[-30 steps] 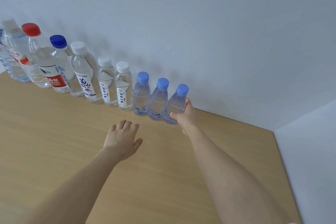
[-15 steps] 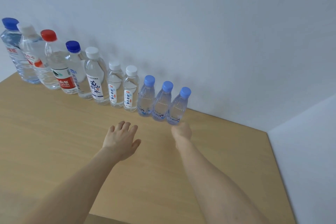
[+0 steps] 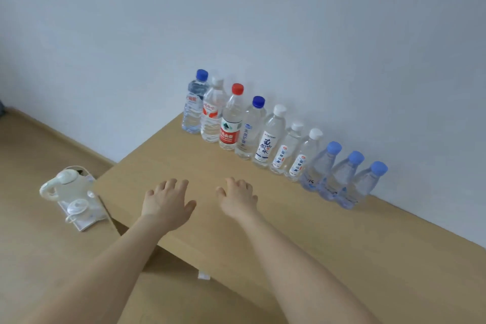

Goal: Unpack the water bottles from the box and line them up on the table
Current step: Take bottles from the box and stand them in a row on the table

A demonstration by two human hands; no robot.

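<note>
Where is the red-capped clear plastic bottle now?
Head view: the red-capped bottle stands third from the row's left, between a white-capped bottle and a blue-capped bottle.

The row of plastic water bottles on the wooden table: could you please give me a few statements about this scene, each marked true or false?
1. Ten clear plastic water bottles stand upright in a row along the white wall. True.
2. The right hand grips a bottle. False: it and the left hand hover open over the light wooden table, holding nothing.
3. Only one red-capped bottle stands in the row. True.
4. The three small light-blue-capped bottles stand at the row's left end. False: they form its right end.
5. The white electric kettle sits on the table. False: it sits on the floor beside it.
</note>
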